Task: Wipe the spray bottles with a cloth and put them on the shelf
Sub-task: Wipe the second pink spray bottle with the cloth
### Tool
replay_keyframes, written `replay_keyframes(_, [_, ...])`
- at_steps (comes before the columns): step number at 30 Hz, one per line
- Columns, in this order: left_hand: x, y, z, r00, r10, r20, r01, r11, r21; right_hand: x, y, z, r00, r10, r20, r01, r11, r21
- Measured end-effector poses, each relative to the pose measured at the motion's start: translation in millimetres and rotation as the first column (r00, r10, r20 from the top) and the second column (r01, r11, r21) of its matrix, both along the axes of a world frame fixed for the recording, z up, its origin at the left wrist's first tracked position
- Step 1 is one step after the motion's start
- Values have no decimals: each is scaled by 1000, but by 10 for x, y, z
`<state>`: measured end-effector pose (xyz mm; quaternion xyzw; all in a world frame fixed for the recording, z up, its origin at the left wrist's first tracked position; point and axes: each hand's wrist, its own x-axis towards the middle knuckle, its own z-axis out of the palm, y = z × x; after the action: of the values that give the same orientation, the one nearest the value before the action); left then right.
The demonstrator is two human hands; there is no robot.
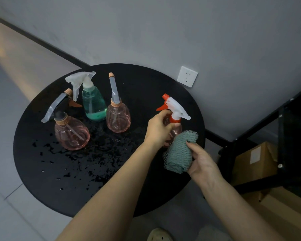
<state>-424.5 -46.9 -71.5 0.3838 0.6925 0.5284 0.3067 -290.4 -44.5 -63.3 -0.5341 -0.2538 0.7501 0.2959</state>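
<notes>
Four spray bottles on the round black table (42,171), tabletop wet w/ scattered drops. Three stand untouched at the back: pink bottle w/ grey trigger (71,133) front-left, green bottle (93,105) behind it, second pink bottle (118,118) to its right. The fourth, the red-trigger bottle (174,119), is at the table's right edge, in your hands.

Step in hand, by my read: wiping bottle no. 1. None shelved yet, so early in the task.

How to do it well:
- Keep your left hand high on the neck so the body stays free for the cloth.
- Turn the bottle w/ the left, sweep w/ the right; cover the full body, then underside, since the base prob. picked up water from the table.
- Don't set it back on the wet patch once dry. Go straight to the black shelf frame (261,122) at right.
- Wet plastic may slip; grip firm.

Hands:
- Left hand (159,129): fingers curled round the bottle's neck and shoulder just below the red collar, thumb on the near side. Holding it upright, slight tilt.
- Right hand (201,162): fingers wrapped round the bunched green cloth (179,153), pressing it against the bottle's lower right side. Cloth hides the base; can't tell if the bottle is lifted or resting on the table.
</notes>
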Motion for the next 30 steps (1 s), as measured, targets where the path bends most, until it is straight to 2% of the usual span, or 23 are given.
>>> replay_keyframes(3, [-42,-34,80,997,-57,-51,54,997,-62,-25,-43,11,1000,-7,-5,7,999,36])
replay_keyframes(5, [-121,-99,170,979,-167,-121,142,972,-186,-45,-76,20,1000,-3,-11,4,999,42])
replay_keyframes(7, [-247,-180,298,917,-322,-236,222,903,-368,-79,-128,17,1000,18,-22,-17,1000,22])
replay_keyframes(9, [-388,-271,461,863,-369,-345,204,880,-430,-128,-202,17,997,63,-41,-63,998,-5])
replay_keyframes(10, [-456,-323,547,863,-308,-401,149,913,-380,-158,-243,18,995,89,-49,-89,996,-12])
replay_keyframes(12, [-600,-419,659,861,-3,-509,-74,989,-131,-226,-317,21,990,131,-60,-132,991,-12])
replay_keyframes(14, [-748,-509,694,778,320,-541,-302,945,124,-294,-367,32,985,158,-75,-158,987,-2])
replay_keyframes(15, [-828,-536,663,752,399,-524,-371,914,164,-329,-382,45,982,168,-82,-168,986,4])
replay_keyframes(17, [-977,-543,554,766,429,-478,-442,892,94,-399,-395,66,980,178,-93,-177,984,20])
replay_keyframes(20, [-1080,-462,367,805,389,-449,-456,889,-46,-499,-407,87,975,190,-112,-187,982,41])
replay_keyframes(30, [-1155,-360,196,802,547,-238,-561,828,14,-665,-400,130,968,222,-117,-216,974,62])
